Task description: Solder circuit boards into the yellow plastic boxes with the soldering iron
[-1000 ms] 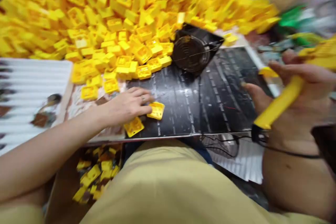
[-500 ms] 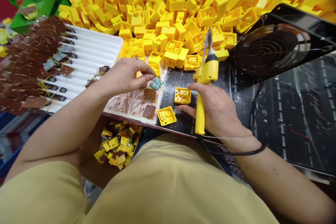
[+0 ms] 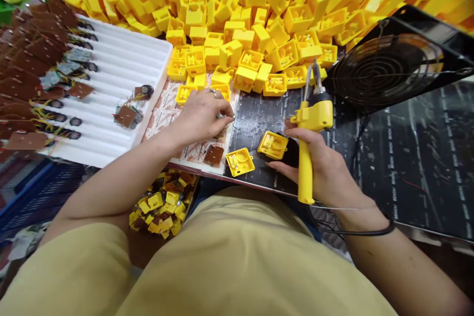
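Soldering step, by the look of it: the left hand (image 3: 202, 116) had its fingers pinched together over a small part on the patterned sheet (image 3: 163, 113), what exactly hidden under the fingertips. The right hand (image 3: 322, 168) was clamped round the yellow soldering iron (image 3: 309, 133), tip up, while its fingers touched an open yellow housing (image 3: 273, 144) on the black mat (image 3: 407, 158). A second housing (image 3: 240, 161) and a brown circuit board (image 3: 214, 155) lay just beside. Next move likely called for seating a board neatly. The heap of yellow housings (image 3: 240, 15) and black fan (image 3: 385, 66) crowded the table's far side
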A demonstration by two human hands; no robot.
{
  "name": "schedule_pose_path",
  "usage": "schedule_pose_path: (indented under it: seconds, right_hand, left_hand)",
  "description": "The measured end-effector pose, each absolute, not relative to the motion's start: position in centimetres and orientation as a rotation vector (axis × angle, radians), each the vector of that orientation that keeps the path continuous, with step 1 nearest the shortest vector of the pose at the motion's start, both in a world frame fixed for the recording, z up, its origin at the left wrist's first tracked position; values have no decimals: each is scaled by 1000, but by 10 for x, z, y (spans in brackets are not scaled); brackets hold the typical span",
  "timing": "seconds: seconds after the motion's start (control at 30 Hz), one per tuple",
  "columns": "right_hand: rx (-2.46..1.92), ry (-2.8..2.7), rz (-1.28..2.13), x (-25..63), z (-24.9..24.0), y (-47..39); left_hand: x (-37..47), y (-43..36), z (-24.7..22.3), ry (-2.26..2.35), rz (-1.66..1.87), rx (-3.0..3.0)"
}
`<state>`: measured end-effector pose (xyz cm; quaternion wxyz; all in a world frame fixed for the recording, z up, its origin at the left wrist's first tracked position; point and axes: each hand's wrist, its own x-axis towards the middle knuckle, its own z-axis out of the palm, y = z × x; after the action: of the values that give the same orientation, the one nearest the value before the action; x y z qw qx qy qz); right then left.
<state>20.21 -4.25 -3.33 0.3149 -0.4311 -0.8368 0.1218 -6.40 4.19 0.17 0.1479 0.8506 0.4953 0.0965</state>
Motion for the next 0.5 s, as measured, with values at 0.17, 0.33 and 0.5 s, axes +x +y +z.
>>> schedule_pose_path:
  seconds: [0.17,0.33,0.5]
  right_hand:
    - [-1063,-2162,322,199,-42,-49]
    - [-1002,-2156,295,201,-33,-57]
    - [-1114,-2081,210,242,-7,-81]
  left_hand:
    - [-58,28,8,1147,563,2042]
    - [-30,16,16,1095,296,2221]
    - [-12,21,21,1151,42,2416]
